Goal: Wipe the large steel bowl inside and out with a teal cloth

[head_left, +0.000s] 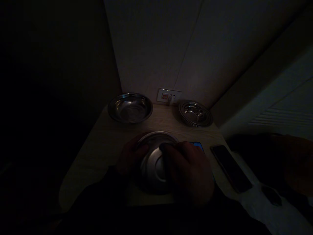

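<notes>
In the dim light a round steel bowl sits between my two hands, low over the middle of the wooden table. My left hand grips its left edge, the thumb lying over the metal. Across the bowl's right side reaches my right hand, its fingers closed on a small dark pad that presses on the metal. Shadow hides whether the pad is cloth or sponge. A ringed flat base shows at the bowl's centre.
A wide steel bowl stands at the table's back left, and stacked steel bowls at the back right. A wall socket is behind. One phone lies partly under my right hand; another phone lies farther right.
</notes>
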{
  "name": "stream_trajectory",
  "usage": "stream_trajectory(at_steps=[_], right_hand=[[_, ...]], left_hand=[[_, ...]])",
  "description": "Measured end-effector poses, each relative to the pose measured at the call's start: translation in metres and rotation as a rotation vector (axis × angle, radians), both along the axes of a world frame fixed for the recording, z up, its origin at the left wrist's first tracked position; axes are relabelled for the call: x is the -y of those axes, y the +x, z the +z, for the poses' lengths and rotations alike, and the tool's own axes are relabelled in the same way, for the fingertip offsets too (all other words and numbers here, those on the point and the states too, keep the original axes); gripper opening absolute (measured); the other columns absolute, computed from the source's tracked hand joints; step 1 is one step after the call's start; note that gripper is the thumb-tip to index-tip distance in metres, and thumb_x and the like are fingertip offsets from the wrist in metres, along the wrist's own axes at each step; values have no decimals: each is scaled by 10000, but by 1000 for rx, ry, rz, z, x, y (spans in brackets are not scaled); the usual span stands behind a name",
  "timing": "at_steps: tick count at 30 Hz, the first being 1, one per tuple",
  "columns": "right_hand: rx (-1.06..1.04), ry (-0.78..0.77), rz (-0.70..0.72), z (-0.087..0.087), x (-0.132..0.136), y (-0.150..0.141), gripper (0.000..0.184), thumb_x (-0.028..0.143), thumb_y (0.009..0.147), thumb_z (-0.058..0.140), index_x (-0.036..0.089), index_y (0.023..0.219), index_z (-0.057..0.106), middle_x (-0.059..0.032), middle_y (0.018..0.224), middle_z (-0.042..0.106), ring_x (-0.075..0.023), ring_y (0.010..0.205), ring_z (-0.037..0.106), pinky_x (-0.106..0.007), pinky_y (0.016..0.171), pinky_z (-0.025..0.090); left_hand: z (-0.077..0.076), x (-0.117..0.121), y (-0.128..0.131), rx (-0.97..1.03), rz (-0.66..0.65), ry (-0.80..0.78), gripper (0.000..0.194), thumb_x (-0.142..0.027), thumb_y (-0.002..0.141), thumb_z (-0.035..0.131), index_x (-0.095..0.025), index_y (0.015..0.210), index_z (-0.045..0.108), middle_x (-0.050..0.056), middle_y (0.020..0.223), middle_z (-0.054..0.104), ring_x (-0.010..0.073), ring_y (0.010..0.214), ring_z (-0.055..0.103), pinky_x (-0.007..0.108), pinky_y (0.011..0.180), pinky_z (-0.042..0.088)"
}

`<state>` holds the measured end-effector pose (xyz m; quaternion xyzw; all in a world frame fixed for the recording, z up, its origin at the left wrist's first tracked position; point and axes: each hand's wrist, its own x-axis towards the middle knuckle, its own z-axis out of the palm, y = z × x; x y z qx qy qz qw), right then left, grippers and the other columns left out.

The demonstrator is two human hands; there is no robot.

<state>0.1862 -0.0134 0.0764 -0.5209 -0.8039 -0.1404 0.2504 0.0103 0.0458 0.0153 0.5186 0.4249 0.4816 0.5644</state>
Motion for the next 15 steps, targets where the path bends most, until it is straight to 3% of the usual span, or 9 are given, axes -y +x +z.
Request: stream_trajectory(at_steps=[3, 7, 11, 14, 15], right_hand=[[-29, 31, -57, -4, 0, 8, 219, 216, 928, 477, 168, 1005, 676, -71, 784, 593, -183, 716, 510, -300, 632, 375], [-78, 5, 21, -15, 19, -20, 225, 207, 935, 466, 185, 1015, 676, -63, 811, 624, -196, 747, 527, -321, 651, 370], [-160, -66, 56, -18, 31, -38, 212, 245, 934, 497, 240, 844, 688, -12, 715, 609, -170, 687, 518, -316, 642, 336], [-43, -43, 144, -9, 15, -22, 187, 227, 920, 507, 247, 995, 677, -36, 831, 637, -190, 764, 538, -328, 676, 340], [-13, -32, 92, -6, 7, -14, 207, 216, 910, 512, 224, 1050, 665, -61, 880, 636, -204, 788, 536, -335, 682, 344]], left_hand=[[-1, 0, 0, -1, -10, 9, 518, -437, 681, 691, -161, 1119, 657, 96, 1150, 689, 301, 1105, 603, 389, 970, 448], [-3, -1, 0, -5, 15, 1, 481, -429, 691, 679, -151, 1082, 672, 91, 1103, 709, 291, 1070, 621, 392, 966, 453], [-4, -1, 0, 6, 20, -3, 477, -424, 686, 663, -139, 1068, 679, 94, 1082, 716, 291, 1046, 631, 390, 947, 470], [-4, 0, 0, -10, 11, 2, 485, -427, 691, 662, -139, 1080, 675, 98, 1109, 707, 294, 1063, 626, 388, 953, 468], [-4, 0, 0, -19, 6, 9, 489, -434, 701, 655, -144, 1094, 670, 94, 1124, 702, 291, 1075, 621, 387, 962, 463]])
